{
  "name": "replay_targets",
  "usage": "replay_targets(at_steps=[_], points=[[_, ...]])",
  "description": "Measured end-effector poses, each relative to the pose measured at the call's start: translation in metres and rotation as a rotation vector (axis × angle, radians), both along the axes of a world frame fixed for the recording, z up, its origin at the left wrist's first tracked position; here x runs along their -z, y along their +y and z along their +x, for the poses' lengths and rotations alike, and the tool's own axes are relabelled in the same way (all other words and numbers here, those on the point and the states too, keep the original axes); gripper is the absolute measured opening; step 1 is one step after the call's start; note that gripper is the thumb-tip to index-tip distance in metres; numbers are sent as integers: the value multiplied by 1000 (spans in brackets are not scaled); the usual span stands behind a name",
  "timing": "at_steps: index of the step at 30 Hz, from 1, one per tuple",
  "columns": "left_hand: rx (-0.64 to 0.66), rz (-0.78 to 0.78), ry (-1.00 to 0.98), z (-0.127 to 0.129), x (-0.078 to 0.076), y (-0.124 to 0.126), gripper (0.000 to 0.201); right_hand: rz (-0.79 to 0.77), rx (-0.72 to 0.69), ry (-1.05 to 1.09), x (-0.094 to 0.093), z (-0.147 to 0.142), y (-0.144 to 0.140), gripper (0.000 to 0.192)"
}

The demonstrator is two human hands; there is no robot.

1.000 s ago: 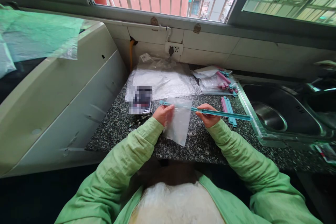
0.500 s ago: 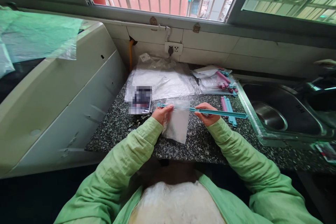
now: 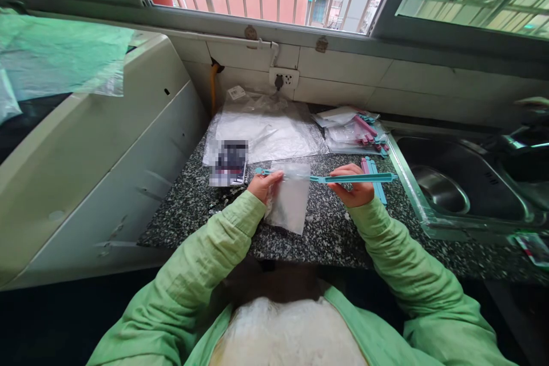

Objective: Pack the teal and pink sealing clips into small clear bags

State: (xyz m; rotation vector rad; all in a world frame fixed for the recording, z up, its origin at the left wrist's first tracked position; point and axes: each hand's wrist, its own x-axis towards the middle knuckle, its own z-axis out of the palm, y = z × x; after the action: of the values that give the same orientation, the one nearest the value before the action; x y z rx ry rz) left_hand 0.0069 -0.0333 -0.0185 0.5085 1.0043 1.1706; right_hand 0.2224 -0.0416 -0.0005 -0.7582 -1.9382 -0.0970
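Note:
A long blue bag sealing clip [image 3: 358,178] lies unfolded between my hands, hinge near the middle. My left hand [image 3: 262,186] is closed, thumb on top, on the clip's left arm and the upper edge of a small clear plastic bag [image 3: 289,206]. The bag hangs down from there over the counter. My right hand [image 3: 355,186] grips the clip's right arm, fingers behind and thumb below. Just behind that hand lie more clips, a pink clip [image 3: 365,166] and a blue clip [image 3: 379,186], partly hidden by it.
A phone-like item [image 3: 231,163], blurred out, lies left of my hands. Behind are flat plastic packaging [image 3: 274,131] and a bag of pink and blue clips [image 3: 360,131]. A sink [image 3: 467,177] is at right, a pale appliance [image 3: 107,183] at left, on the speckled counter [image 3: 334,240].
My right hand has slid right along the clip, away from the hinge, and the clip's right arm has turned slightly upward. My left hand and the bag have stayed in place.

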Motion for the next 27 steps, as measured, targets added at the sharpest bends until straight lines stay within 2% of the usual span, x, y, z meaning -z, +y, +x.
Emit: replay_targets(at_steps=[16, 27], points=[[31, 87, 69, 0, 10, 2, 27, -39, 11, -40, 2, -1, -1, 9], [22, 112, 104, 3, 6, 2, 29, 11, -8, -65, 5, -8, -4, 12]])
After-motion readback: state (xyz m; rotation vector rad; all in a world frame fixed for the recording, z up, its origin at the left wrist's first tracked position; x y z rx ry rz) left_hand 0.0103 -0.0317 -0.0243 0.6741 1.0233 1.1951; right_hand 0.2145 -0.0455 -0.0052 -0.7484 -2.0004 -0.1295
